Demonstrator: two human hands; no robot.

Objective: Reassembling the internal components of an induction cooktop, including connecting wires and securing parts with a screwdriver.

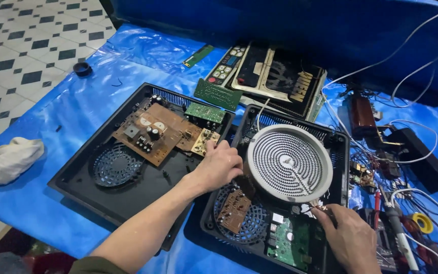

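Fingers [218, 148] of the left hand [222, 165] are curled loosely and laid on the seam between the two opened cooker housings, knuckles up, pinching nothing that can be seen; whether anything is gripped beneath the palm cannot be told. At the right hand [350, 234], the fingertips [322, 211] are drawn together on small metal terminals [318, 206] at the near rim of the round coil heating element [288, 163], and a fine pinch appears to be made there.

The heating element is seated in the right-hand black housing [341, 152], near the middle of the blue-covered counter [72, 109], above a small brown board [233, 210] and a green circuit board [290, 243] toward the near edge. The left-hand housing [84, 187] lies beside it, touching, with a large brown circuit board [153, 133] at its far side. Removed top panels [280, 76] are stacked toward the far edge, and loose wires [411, 157] and tools are spread along the right edge. A white cloth [8, 160] hangs at the left edge.

For the terminal work to be done well, the housing is best steadied by the left hand, and the terminals are judged best handled gently, without the thin leads being bent or the coil being pressed.
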